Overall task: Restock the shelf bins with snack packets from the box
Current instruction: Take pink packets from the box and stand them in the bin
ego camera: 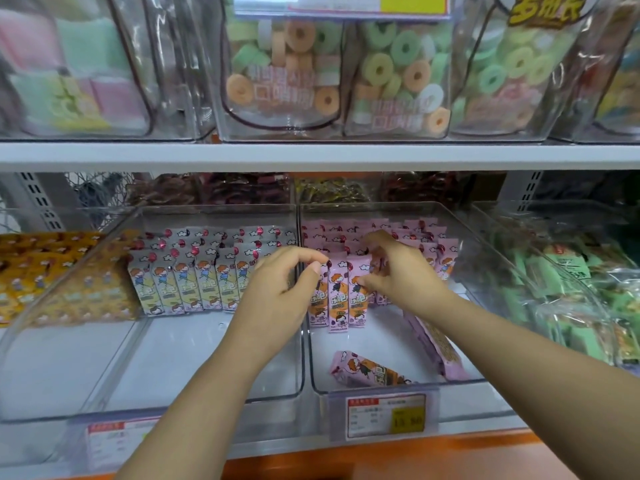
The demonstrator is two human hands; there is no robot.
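In the clear plastic shelf bin point(377, 204), the right hand point(401, 275) pinched upright pink foil snack packets point(337, 292) between thumb and curled fingers, apparently squaring the row; the left hand point(277, 289) curled at the row's end, grip indeterminate; one loose pink packet point(367, 370) lay flat in front.

Pink packets point(337, 292) — partly behind right hand point(398, 275)

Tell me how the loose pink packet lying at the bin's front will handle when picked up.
Probably light: the loose pink packet is slim and puffy. Its glossy film looks slippery, so pinch a sealed end. Flat sided, it shouldn't roll.
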